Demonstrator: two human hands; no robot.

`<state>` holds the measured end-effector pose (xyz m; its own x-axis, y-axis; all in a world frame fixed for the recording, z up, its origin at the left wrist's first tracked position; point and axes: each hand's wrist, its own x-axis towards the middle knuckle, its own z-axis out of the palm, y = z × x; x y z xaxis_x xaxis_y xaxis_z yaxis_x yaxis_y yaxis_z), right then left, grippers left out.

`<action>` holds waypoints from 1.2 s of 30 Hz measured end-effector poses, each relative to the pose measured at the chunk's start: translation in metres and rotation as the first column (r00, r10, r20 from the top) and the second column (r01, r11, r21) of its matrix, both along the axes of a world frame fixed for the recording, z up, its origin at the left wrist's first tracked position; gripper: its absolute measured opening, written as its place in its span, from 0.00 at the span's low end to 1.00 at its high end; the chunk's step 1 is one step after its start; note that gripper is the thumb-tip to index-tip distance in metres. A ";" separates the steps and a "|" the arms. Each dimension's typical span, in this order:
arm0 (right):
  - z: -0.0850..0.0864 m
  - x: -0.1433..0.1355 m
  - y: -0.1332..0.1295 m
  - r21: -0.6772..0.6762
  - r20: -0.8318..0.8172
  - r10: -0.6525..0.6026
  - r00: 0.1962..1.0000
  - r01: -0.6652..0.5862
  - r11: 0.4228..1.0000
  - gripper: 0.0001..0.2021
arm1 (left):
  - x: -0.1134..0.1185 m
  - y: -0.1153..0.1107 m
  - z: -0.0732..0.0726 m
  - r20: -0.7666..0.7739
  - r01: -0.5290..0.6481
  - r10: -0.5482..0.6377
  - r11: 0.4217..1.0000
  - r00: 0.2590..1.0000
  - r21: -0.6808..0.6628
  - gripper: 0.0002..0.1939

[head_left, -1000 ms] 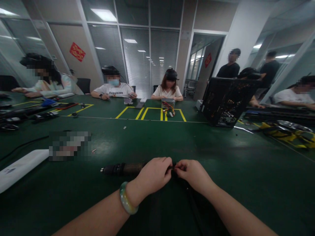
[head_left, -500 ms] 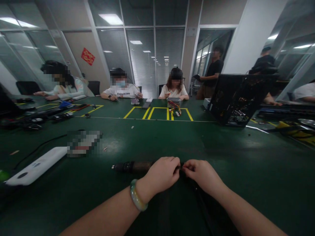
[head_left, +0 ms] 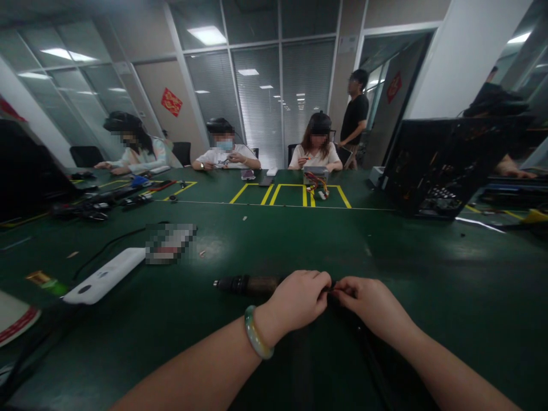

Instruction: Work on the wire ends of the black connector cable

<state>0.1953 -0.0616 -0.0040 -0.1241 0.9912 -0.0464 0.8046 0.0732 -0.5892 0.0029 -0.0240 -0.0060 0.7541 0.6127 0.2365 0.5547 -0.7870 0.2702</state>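
A dark cylindrical tool (head_left: 261, 285) with a silver tip lies on the green table (head_left: 257, 245), its tip pointing left. My left hand (head_left: 302, 297), with a jade-coloured bangle at the wrist, is closed at the tool's right end and covers part of it. Close beside it, my right hand (head_left: 363, 297) pinches with thumb and fingertips. What the fingertips of both hands hold is too small and dark to name. A dark cable or strap (head_left: 370, 354) runs from below my right hand toward the near edge of the view.
A white power strip (head_left: 107, 274) and a pixelated flat object (head_left: 171, 244) lie at the left. A black computer case (head_left: 445, 171) stands at the back right. Several people sit or stand across the table, near wires and a metal box (head_left: 315, 173).
The whole view has shifted, so table objects appear farther right. Both hands stay together by the tool. The standing person at the back has turned and moved.
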 end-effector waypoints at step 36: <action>-0.002 0.003 0.003 -0.080 -0.105 0.013 0.994 -0.021 0.997 0.10 | 0.001 0.001 -0.003 0.014 -0.028 0.028 1.000 0.999 0.012 0.04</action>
<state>0.1983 -0.0582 -0.0056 -0.1495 0.9824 -0.1120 0.7377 0.0354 -0.6742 0.0036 -0.0235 -0.0086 0.7330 0.6307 0.2548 0.5730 -0.7743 0.2685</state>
